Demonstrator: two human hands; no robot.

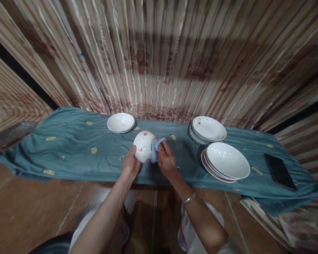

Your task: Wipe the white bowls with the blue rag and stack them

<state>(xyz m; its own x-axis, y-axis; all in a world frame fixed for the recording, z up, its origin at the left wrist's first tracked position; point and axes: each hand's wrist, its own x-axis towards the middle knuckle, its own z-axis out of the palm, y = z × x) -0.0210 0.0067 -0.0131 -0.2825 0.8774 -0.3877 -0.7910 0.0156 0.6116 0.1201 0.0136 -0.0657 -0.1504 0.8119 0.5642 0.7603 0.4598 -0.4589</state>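
Holding bowl, blue cloth against it

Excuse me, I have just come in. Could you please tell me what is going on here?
A person holds a white bowl in the left hand, over a covered table. Red marks show on the bowl's surface facing the camera. The right hand holds a light blue cloth against the bowl's side. Farther back, to the left, stand white dishes. To the right are two stacks of dishes, with a dark phone beyond them.
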